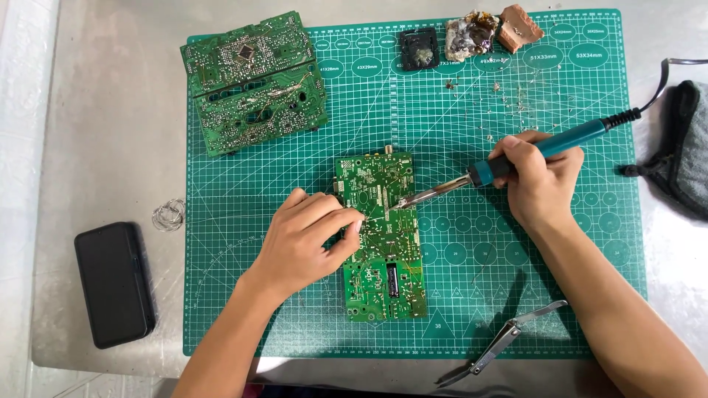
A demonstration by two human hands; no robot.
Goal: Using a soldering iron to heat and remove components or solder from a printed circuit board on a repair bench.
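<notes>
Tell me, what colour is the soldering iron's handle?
Teal-blue with a black collar, on the soldering iron, clearest in the head view.

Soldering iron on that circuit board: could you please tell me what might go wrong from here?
The left hand pinches solder wire close to the soldering iron tip, so those fingertips could get burned. The right hand works over a loose circuit board; it might slide on the cutting mat. The iron's cord trails off beside a grey cloth and could snag.
</notes>
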